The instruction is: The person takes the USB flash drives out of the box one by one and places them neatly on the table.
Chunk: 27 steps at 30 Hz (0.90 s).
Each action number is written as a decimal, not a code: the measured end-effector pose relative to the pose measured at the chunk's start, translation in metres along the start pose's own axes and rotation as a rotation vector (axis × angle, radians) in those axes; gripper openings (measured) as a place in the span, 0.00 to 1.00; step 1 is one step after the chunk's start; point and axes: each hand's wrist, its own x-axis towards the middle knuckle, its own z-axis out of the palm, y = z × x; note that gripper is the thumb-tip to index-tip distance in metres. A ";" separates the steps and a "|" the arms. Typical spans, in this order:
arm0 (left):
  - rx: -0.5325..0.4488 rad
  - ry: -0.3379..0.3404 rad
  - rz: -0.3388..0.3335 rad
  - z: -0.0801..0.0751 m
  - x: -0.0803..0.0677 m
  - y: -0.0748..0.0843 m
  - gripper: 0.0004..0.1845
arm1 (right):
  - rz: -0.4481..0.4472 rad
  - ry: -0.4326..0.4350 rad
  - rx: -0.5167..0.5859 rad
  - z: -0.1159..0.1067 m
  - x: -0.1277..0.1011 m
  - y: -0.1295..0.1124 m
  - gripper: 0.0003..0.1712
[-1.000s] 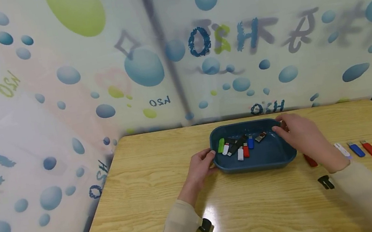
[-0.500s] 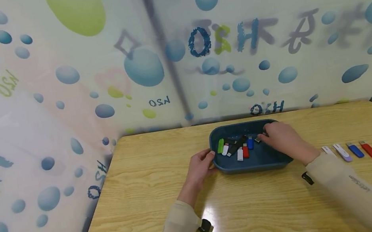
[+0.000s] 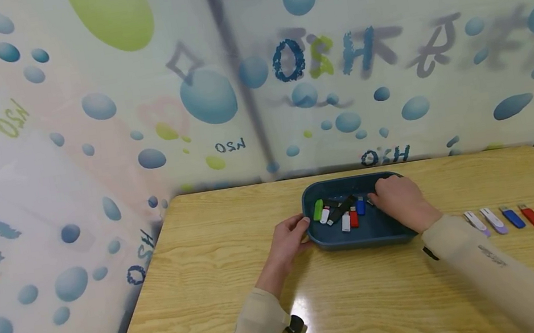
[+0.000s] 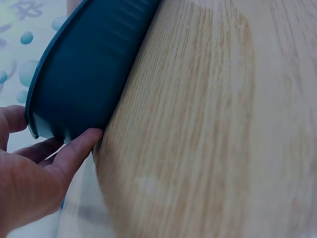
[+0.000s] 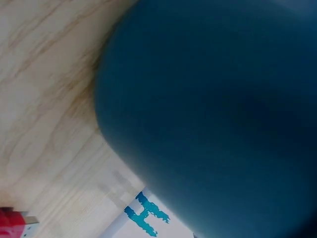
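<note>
A dark blue tray (image 3: 361, 243) stands on the wooden table (image 3: 235, 298) and holds several USB sticks: green (image 3: 317, 209), black (image 3: 343, 208), white (image 3: 345, 222), red (image 3: 353, 218), blue (image 3: 360, 207). My left hand (image 3: 292, 236) grips the tray's left end. In the left wrist view its fingers (image 4: 74, 151) curl under the tray wall (image 4: 89, 74). My right hand (image 3: 397, 199) reaches down into the tray's right half, fingertips beside the blue stick. What lies under that hand is hidden. The right wrist view is filled by the tray's blurred blue wall (image 5: 223, 109).
Several USB sticks lie in a row on the table right of the tray: white (image 3: 475, 220), pale lilac (image 3: 494, 220), blue (image 3: 512, 217), red (image 3: 533, 219). A patterned curtain (image 3: 253, 76) hangs close behind the table's far edge. A red stick (image 5: 12, 223) shows in the right wrist view.
My right hand has moved left from the tray's right rim down into the tray, covering the silver-black stick. The left hand and the tray have stayed put.
</note>
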 end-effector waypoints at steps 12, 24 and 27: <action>0.001 0.003 -0.001 0.001 0.001 0.000 0.26 | 0.025 -0.014 -0.048 0.004 0.012 -0.003 0.26; -0.006 0.005 -0.011 0.001 0.001 0.000 0.26 | 0.009 0.000 -0.029 0.011 0.016 0.003 0.24; 0.002 0.005 -0.008 0.000 0.001 0.000 0.26 | 0.012 -0.013 -0.022 0.011 0.016 0.003 0.21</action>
